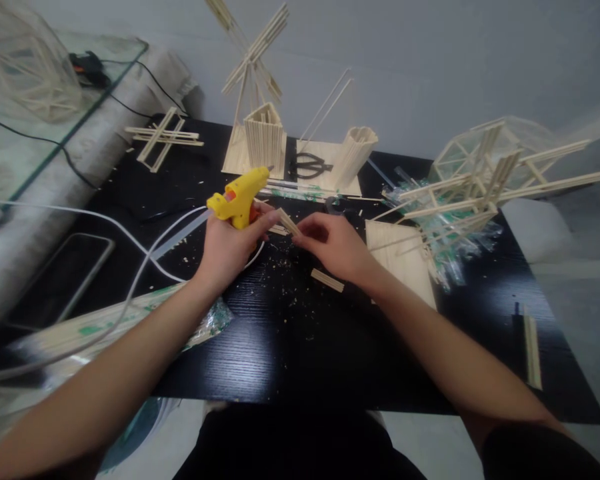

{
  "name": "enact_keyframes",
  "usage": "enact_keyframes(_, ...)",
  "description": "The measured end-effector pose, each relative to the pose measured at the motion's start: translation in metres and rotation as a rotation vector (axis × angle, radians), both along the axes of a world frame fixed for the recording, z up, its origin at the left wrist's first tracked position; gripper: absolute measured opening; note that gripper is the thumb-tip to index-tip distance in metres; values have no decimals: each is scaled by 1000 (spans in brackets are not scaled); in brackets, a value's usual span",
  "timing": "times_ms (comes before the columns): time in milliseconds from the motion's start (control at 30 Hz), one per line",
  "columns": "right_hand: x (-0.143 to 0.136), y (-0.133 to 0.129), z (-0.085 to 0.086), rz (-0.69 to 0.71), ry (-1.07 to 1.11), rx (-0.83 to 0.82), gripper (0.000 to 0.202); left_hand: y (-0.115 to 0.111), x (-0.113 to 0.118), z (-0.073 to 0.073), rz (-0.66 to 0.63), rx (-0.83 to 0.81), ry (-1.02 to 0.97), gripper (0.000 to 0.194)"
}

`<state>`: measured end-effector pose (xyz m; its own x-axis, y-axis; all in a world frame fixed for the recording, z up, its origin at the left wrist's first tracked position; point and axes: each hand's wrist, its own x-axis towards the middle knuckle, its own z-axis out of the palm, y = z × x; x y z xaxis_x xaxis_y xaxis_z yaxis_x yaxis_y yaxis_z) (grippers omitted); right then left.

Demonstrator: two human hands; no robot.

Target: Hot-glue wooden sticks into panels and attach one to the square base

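My left hand (233, 243) is closed around the handle of a yellow glue gun (240, 193), whose nozzle points up and to the right. A short strip of wooden sticks (289, 221) lies between my hands. Its right end is pinched in the fingertips of my right hand (337, 247), while my left thumb reaches its left end. Just below my right hand, another short strip of joined sticks (327, 280) rests on the black table (300, 353). More pale sticks show partly behind my left fingers.
Behind my hands stand a windmill-like stick model (265, 140) and a stick tower (353, 157), with black scissors (310, 165) between them. A larger stick frame (480, 180) leans at right over plastic wrapping. A white cable (105, 217) and a bag of sticks (125, 320) lie left.
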<state>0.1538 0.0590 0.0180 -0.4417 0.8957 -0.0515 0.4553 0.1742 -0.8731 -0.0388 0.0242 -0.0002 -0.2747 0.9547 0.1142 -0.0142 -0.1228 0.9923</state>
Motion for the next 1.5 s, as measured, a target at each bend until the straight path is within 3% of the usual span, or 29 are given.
enact_keyframes(233, 7, -21, -5, -22, 227, -292, 19, -10, 8, 1, -99, -150, 125, 32)
enact_keyframes(800, 15, -38, -17, -51, 255, -432, 40, -14, 13, 8, -227, -183, 71, 28)
enact_keyframes(1033, 19, -50, -18, -13, 151, -267, 33, -13, 13, 6, -304, -231, 24, 32)
enact_keyframes(1200, 51, -59, -14, -128, -149, 133, 32, -13, 12, 5, -314, -226, 25, 28)
enact_keyframes(1333, 72, -70, -25, -76, -325, 299, 30, -13, 12, 1, -347, -232, 64, 28)
enact_keyframes(1500, 71, -74, -40, -43, -388, 451, 21, -13, 11, -2, -335, -227, 86, 29)
